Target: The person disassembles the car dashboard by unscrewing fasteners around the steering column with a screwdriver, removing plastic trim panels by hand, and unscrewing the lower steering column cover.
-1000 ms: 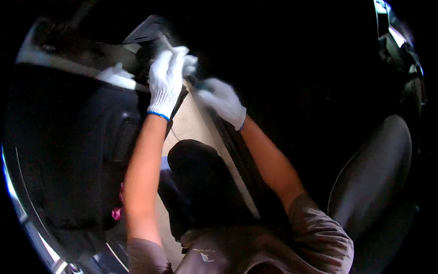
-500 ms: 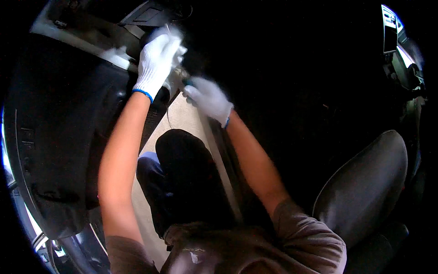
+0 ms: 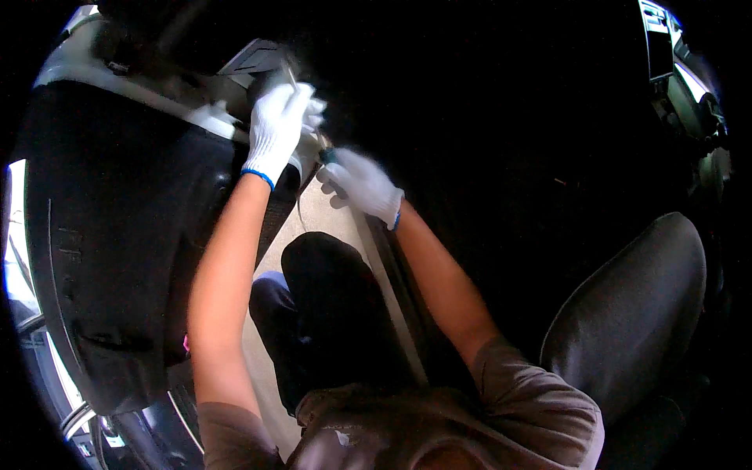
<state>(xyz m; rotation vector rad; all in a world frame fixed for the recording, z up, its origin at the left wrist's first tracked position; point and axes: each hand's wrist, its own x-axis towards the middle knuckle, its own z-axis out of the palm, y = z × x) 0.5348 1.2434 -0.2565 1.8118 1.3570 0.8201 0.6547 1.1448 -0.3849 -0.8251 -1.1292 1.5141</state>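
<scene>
My left hand, in a white knit glove with a blue cuff, has its thumb and index finger closed round a thin metal rod that sticks up past the fingertips. The outer fingers are curled and a little blurred. Below and to the right, my right hand, gloved alike, is wrapped round the dark green handle of what looks like a screwdriver. Its short visible metal shaft points up toward my left hand. Whether shaft and rod are one piece is hidden. A thin pale wire hangs below my left wrist.
An open car door with a black inner panel stands on the left. A pale sill and floor strip run beneath my knees. On the right is a dark leather seat. The footwell beyond my hands is very dark.
The whole view has shifted slightly, so both hands appear lower and farther right. Both keep their grips, and the rod above my left fingers shows more clearly now.
</scene>
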